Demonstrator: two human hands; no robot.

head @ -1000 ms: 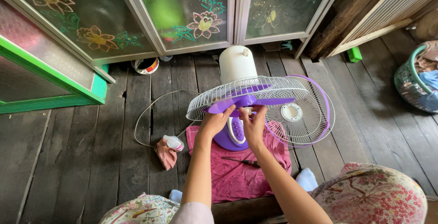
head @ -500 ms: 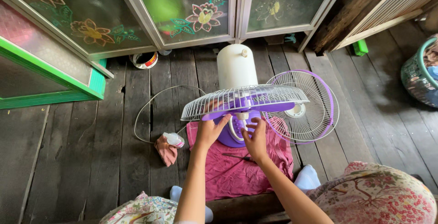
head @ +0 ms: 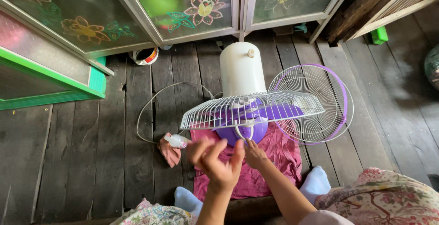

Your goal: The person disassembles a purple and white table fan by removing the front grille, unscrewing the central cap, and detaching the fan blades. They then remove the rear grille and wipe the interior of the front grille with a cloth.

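A white and purple table fan stands on a pink cloth (head: pixel 270 161) on the wooden floor. Its white rear grille (head: pixel 251 109) tilts nearly flat over the purple blades (head: pixel 270 113), with the white motor housing (head: pixel 241 69) behind. My right hand (head: pixel 254 154) reaches under the grille's near edge, fingers at the purple hub. My left hand (head: pixel 215 158) hovers just left of it, blurred, fingers spread and holding nothing. The loose front grille with a purple rim (head: pixel 315 101) leans at the right.
A white cord (head: pixel 151 110) loops left across the planks. A small white bottle (head: pixel 176 140) lies on a crumpled pink rag (head: pixel 169 151). Glass doors with painted flowers (head: pixel 183 5) stand behind, a green frame (head: pixel 50 83) at the left, a small tin (head: pixel 145 56) by the doors.
My left hand has come off the grille and pulled back toward me, fingers now spread. The grille has tipped flatter. My right hand stays under its near edge.
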